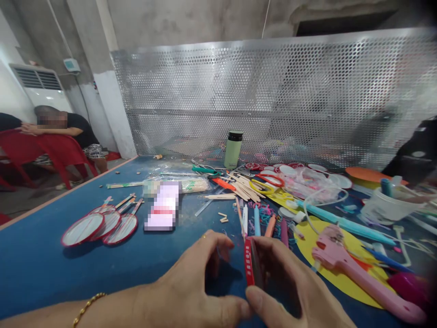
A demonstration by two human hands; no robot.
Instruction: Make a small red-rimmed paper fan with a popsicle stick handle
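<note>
My right hand (297, 282) grips a small round item with a red rim (250, 264), held upright on edge between thumb and fingers. My left hand (201, 282) is just left of it, its fingers curved and apart, the thumb tip close to the item's lower edge. Beyond my hands lie several markers (256, 221) and small wooden pieces (223, 217). Several red-rimmed round pieces with sticks (83, 229) overlap on the blue table at the left. A pink glue gun (362, 273) rests on a yellow disc (309, 232) at the right.
A blurred phone (164, 206) lies left of centre. Behind are scissors (206, 170), wooden sticks (247, 187), a green bottle (233, 150) and a perforated metal screen (218, 91). A plastic cup (389, 207) stands right. A person (77, 123) sits by red chairs (56, 152).
</note>
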